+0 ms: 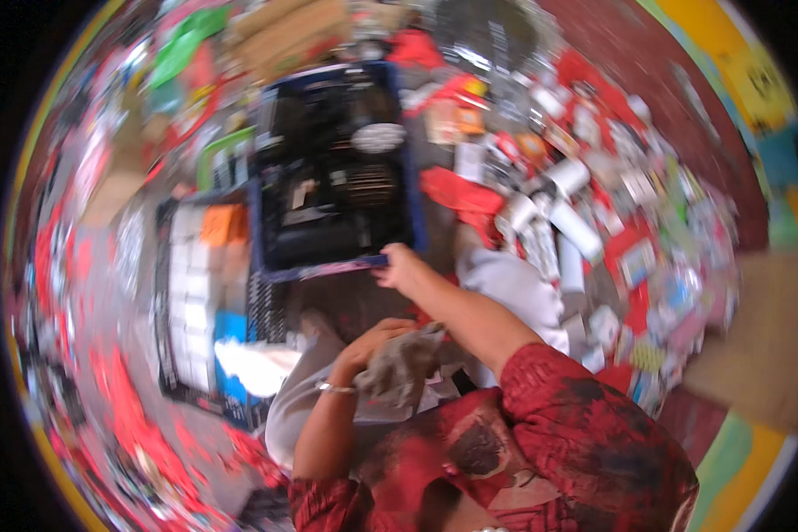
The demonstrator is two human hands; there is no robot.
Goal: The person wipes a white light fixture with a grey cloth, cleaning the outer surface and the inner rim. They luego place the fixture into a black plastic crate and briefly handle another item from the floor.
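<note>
In the head view, the person sits low with both knees bent. A blue-edged crate [419, 206] is in front of the knees, near the top middle. The right hand [399, 269] reaches out to the crate's near edge. Its fingers are bent around the edge, maybe because a rim is an easy place to grip. I cannot tell if the crate is up in the air or resting on something. Inside are lots of black things, and a silvery oval thing [378, 136] that may sit on top because there is no room lower down.

The left hand [379, 342] is near the lap. It is partly closed over a crumpled grey cloth [400, 371]; how tight the grip is, I cannot tell. The cloth may be kept there so it is close by.

Left of the crate is a black basket [267, 306]. White boxes [190, 288] stand in it in neat rows, I think so more can fit. An orange box [224, 224] and a blue box [231, 337] are in there too. To the right, white rolls [574, 229] and a red bag [466, 197] lie in a messy heap.

Some packs in the heap look printed, but they are too small and blurry to read. I can find no clear label on the crate.
</note>
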